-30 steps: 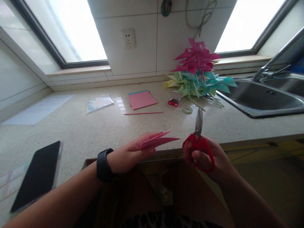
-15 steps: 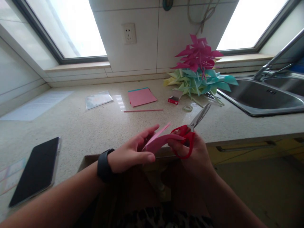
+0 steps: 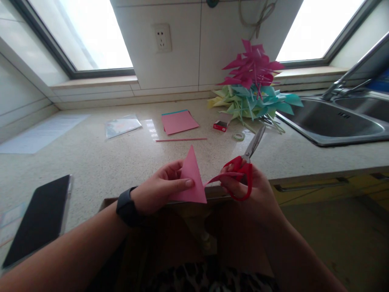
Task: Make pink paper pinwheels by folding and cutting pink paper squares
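My left hand (image 3: 158,187) pinches a folded pink paper (image 3: 191,178) that stands up as a triangle above the counter's front edge. My right hand (image 3: 243,190) grips red-handled scissors (image 3: 243,166), blades shut and pointing up to the right, and its fingers also touch a flap of the pink paper on the right side. A black watch (image 3: 126,207) is on my left wrist.
On the speckled counter (image 3: 106,158) lie a dark phone (image 3: 36,219) at front left, a pink paper stack (image 3: 178,121), a pink straw (image 3: 181,140), a small red box (image 3: 220,125), a tape roll (image 3: 239,136) and a heap of paper pinwheels (image 3: 252,89). A steel sink (image 3: 340,121) is at right.
My right hand with the scissors came left to the paper. The folded paper has been spread from a flat sliver into an upright triangle, with my right fingers on one flap.
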{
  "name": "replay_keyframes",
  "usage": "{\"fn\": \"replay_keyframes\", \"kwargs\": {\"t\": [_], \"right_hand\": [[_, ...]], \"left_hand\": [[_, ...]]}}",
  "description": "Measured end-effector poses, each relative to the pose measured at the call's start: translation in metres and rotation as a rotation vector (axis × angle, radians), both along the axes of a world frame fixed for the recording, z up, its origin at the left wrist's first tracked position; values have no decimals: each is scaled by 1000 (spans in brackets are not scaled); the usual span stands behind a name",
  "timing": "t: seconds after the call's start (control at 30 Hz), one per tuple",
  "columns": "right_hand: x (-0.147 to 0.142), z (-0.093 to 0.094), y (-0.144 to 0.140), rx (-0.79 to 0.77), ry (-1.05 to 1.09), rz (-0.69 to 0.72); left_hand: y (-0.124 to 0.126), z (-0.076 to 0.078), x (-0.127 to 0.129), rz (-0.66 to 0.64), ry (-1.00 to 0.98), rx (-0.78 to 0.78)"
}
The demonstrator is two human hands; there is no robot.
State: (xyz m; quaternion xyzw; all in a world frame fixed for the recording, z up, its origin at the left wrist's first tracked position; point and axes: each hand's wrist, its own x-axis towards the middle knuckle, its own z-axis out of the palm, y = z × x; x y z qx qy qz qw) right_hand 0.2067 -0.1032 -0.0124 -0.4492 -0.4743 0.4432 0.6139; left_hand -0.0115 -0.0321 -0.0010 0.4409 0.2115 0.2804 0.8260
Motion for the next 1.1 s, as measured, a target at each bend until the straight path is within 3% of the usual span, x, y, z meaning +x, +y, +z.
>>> {"fn": "replay_keyframes", "kwargs": {"t": [0.37,0.53,0.77,0.97,1.1], "right_hand": [[0,-2,3,-57,62,-15],[0,-6,0,-134,127,-98],[-1,-10,-16,-62,38,74],[-16,-19,-14,-36,42,20],[-18,-15,-10,-5,34,-29]], "left_hand": [[-3,-2,2,-67,-3,115],[-6,-1,3,-19,-10,103],[-10,3,6,97,-57,46],[-15,3,8,94,-32,5],[-9,7,4,31,10,174]]}}
